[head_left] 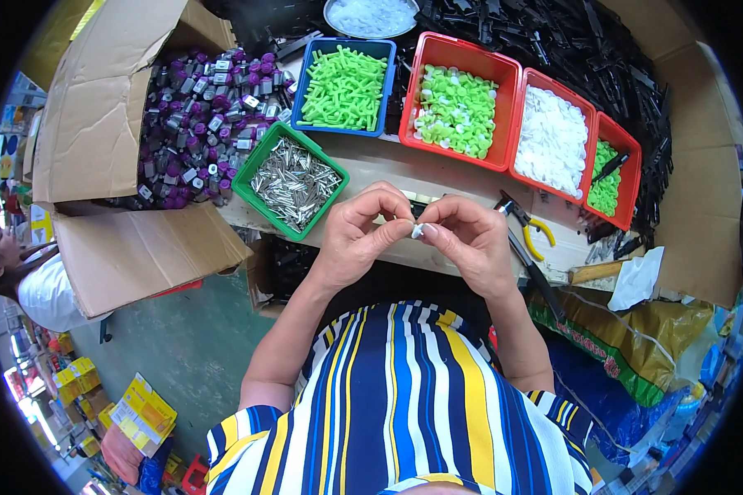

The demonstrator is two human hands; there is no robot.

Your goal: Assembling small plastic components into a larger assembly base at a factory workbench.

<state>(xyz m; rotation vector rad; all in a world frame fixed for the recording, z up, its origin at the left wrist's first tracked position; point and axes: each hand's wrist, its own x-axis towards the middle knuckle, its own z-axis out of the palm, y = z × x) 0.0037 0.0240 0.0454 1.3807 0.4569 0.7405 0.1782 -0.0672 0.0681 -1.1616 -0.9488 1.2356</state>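
A small white plastic part (418,232) sits between my two hands, in front of my chest at the bench edge. My left hand (365,229) is closed in a pinch, thumb and forefinger meeting at the part's left side. From the other side my right hand (473,245) pinches the same part, its thumb nail up against it. Whether a second tiny piece is between the fingertips is hidden. Left of my left hand stands a green bin (244,183) of metal pins (296,185). Yellow-handled pliers (539,237) and a hammer (526,256) lie right of my right hand.
Behind my hands are a blue bin (339,129) of green plastic pieces and red bins (462,155) of green and white pieces. A cardboard box (91,124) holds many purple-and-grey parts (198,124). Black parts (553,33) pile up behind. Another person (42,280) is at the far left.
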